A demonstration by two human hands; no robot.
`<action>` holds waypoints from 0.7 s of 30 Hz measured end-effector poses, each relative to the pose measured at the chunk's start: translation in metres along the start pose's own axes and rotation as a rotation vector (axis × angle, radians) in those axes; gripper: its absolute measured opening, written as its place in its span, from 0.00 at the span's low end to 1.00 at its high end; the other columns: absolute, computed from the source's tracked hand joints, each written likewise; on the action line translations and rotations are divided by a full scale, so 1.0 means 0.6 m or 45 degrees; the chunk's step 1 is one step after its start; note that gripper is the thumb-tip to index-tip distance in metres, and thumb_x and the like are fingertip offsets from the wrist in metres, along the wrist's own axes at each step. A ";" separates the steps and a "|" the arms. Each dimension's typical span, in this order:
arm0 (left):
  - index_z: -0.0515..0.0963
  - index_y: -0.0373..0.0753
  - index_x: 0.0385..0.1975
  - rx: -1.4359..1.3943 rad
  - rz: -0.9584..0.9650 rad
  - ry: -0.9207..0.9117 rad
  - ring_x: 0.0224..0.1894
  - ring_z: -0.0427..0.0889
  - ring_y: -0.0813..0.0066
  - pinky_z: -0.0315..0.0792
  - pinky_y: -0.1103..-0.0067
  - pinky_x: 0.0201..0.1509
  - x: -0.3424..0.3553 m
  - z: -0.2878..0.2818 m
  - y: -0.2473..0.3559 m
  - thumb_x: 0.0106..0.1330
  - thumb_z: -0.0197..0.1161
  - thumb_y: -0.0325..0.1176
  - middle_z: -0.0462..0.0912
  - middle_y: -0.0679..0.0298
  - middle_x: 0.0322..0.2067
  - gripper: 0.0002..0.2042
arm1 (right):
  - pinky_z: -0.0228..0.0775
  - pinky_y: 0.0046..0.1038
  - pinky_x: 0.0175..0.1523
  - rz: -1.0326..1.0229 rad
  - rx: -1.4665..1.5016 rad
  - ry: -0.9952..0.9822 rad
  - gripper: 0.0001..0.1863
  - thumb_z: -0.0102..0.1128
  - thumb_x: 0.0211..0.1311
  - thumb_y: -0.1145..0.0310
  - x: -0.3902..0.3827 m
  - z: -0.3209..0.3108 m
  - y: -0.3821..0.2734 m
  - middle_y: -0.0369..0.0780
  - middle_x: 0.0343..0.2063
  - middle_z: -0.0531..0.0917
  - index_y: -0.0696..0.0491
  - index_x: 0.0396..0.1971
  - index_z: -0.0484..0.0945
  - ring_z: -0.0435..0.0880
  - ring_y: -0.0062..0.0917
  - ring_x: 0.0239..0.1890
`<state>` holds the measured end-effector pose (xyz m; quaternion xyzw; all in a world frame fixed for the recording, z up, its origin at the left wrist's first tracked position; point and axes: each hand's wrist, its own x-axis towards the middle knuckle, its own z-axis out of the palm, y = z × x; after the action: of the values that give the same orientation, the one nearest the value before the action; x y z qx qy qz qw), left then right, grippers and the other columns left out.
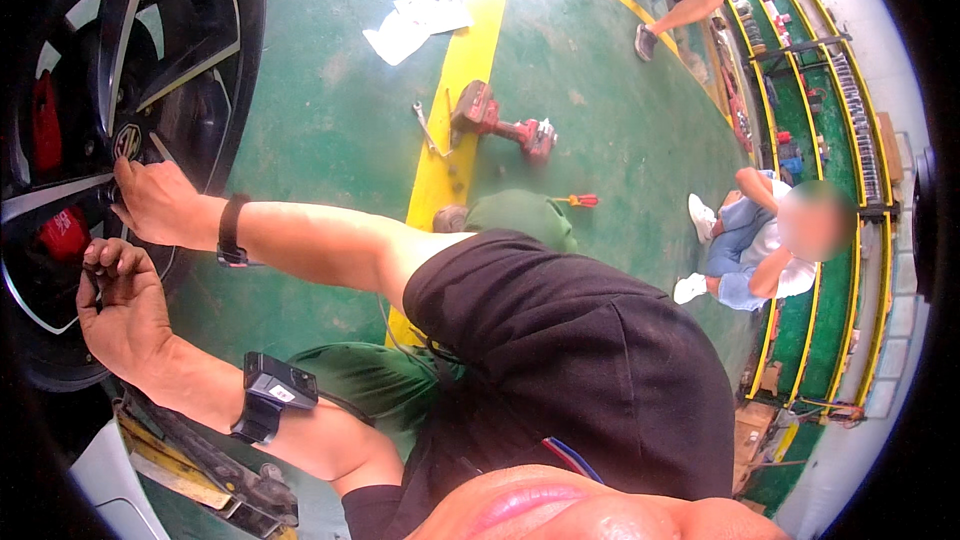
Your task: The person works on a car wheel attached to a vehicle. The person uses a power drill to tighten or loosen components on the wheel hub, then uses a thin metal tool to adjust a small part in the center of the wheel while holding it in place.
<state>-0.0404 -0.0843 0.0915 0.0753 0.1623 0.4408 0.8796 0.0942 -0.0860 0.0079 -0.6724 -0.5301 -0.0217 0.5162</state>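
Observation:
A black and silver car wheel (175,80) stands at the left edge, with red brake parts (62,233) showing between its spokes. My right hand (165,198), with a dark band on its wrist, reaches to the wheel's hub beside the round centre cap (127,140). Its finger and thumb are bent together at the lug holes; whatever they grip is hidden. Lower down, my left hand (130,310) is turned palm up by the spokes, fingers curled toward the thumb. Dirt marks its fingertips, and anything held between them cannot be made out.
A red cordless impact wrench (500,125), a spanner (430,128) and a red-handled screwdriver (578,201) lie on the floor. White papers (420,22) lie farther off. A jack (215,465) stands below my left arm. Two people sit near the shelving (840,150) at the right.

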 end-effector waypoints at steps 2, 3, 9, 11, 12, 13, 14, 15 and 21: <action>0.65 0.27 0.42 0.000 -0.010 -0.006 0.38 0.67 0.64 0.62 0.71 0.40 0.002 -0.002 -0.004 0.67 0.46 0.25 0.69 0.54 0.38 0.08 | 0.72 0.42 0.30 0.021 -0.023 -0.077 0.23 0.65 0.61 0.59 -0.002 0.002 0.009 0.49 0.21 0.81 0.65 0.40 0.71 0.83 0.46 0.26; 0.65 0.27 0.42 0.007 -0.007 -0.009 0.38 0.67 0.64 0.62 0.71 0.40 0.003 -0.003 -0.003 0.67 0.46 0.25 0.69 0.54 0.38 0.08 | 0.72 0.41 0.30 0.045 -0.038 -0.156 0.23 0.65 0.60 0.59 -0.001 -0.003 0.007 0.49 0.23 0.81 0.65 0.41 0.71 0.83 0.46 0.27; 0.65 0.27 0.41 -0.006 -0.006 0.023 0.38 0.67 0.64 0.61 0.71 0.40 0.001 0.002 -0.002 0.66 0.47 0.25 0.68 0.54 0.38 0.08 | 0.72 0.41 0.30 0.034 -0.041 -0.069 0.22 0.66 0.60 0.60 -0.002 0.000 0.003 0.48 0.23 0.81 0.64 0.40 0.71 0.83 0.45 0.28; 0.65 0.27 0.41 -0.008 0.001 0.031 0.38 0.67 0.64 0.61 0.71 0.40 0.000 0.002 -0.003 0.66 0.47 0.25 0.68 0.55 0.38 0.08 | 0.72 0.41 0.30 0.011 -0.018 0.005 0.21 0.66 0.60 0.60 -0.003 0.002 0.004 0.48 0.23 0.81 0.63 0.39 0.71 0.83 0.45 0.28; 0.65 0.27 0.41 -0.004 -0.008 0.015 0.38 0.67 0.64 0.61 0.71 0.40 0.001 0.000 -0.002 0.66 0.47 0.25 0.68 0.55 0.38 0.08 | 0.72 0.41 0.31 -0.009 -0.012 0.009 0.21 0.66 0.60 0.60 -0.001 0.006 0.008 0.48 0.22 0.81 0.62 0.38 0.71 0.83 0.45 0.27; 0.65 0.27 0.41 -0.001 -0.017 -0.001 0.38 0.66 0.64 0.61 0.71 0.40 0.002 -0.001 -0.002 0.66 0.46 0.24 0.68 0.55 0.37 0.08 | 0.72 0.41 0.31 -0.029 -0.007 0.013 0.20 0.66 0.60 0.60 0.000 0.009 0.011 0.48 0.22 0.81 0.62 0.37 0.71 0.83 0.45 0.27; 0.65 0.27 0.41 -0.004 -0.017 -0.001 0.38 0.66 0.64 0.61 0.71 0.40 0.002 -0.002 -0.002 0.66 0.46 0.24 0.68 0.55 0.37 0.08 | 0.72 0.41 0.31 -0.021 -0.014 -0.004 0.20 0.66 0.60 0.60 0.001 0.012 0.013 0.47 0.22 0.81 0.62 0.37 0.71 0.83 0.45 0.27; 0.65 0.27 0.41 -0.002 -0.010 0.005 0.38 0.66 0.64 0.61 0.71 0.40 0.002 -0.003 -0.001 0.66 0.46 0.24 0.68 0.55 0.37 0.08 | 0.72 0.41 0.31 -0.011 -0.011 -0.024 0.20 0.66 0.60 0.60 0.003 0.017 0.013 0.47 0.22 0.81 0.61 0.37 0.71 0.83 0.45 0.27; 0.66 0.27 0.42 0.005 0.027 0.046 0.38 0.66 0.65 0.61 0.71 0.40 0.001 0.000 -0.002 0.66 0.47 0.24 0.69 0.55 0.38 0.08 | 0.73 0.41 0.32 0.021 -0.059 -0.088 0.19 0.63 0.63 0.59 0.002 0.021 0.012 0.47 0.22 0.81 0.62 0.36 0.73 0.83 0.44 0.27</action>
<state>-0.0393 -0.0843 0.0908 0.0707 0.1782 0.4509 0.8717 0.0936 -0.0751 -0.0023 -0.6888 -0.5415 -0.0063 0.4820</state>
